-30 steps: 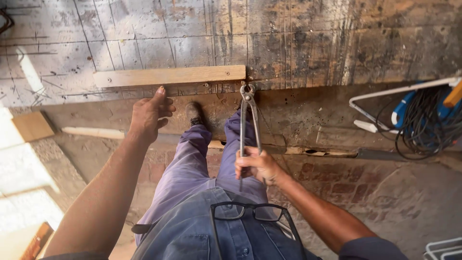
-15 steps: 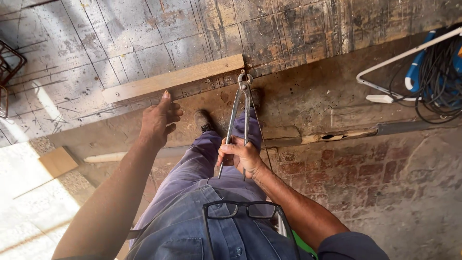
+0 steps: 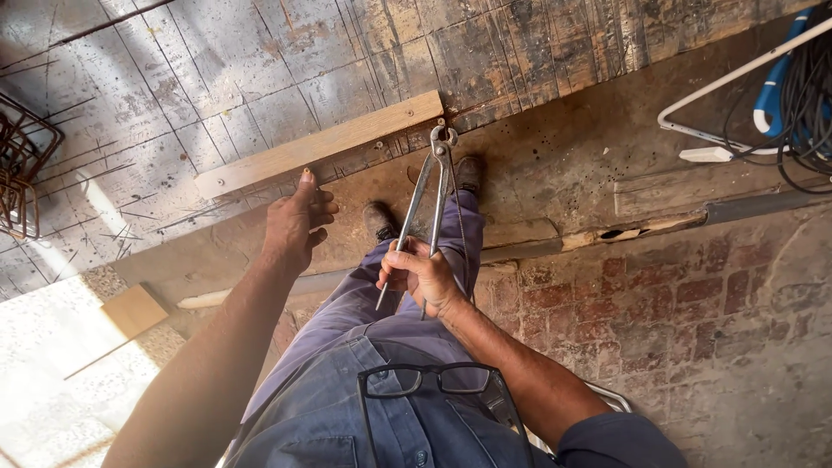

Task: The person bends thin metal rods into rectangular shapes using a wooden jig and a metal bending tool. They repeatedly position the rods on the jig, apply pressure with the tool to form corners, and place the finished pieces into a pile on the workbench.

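Pincers at the end of a wooden strip on a scarred board wall.

Beyond both hands stands the board wall, with the wooden strip fixed across it. The left hand has its fingers spread, fingertips touching just below the strip, holding nothing. The right hand has its fingers wrapped around the long pincers, whose head meets the strip's end. Cables lie well off to the right; two boots show between the hands.

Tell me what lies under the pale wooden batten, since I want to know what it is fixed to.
The pale wooden batten lies flat on weathered, scratched grey boards, with the pincers in the right hand at its end. The boarding directly beneath it is covered.
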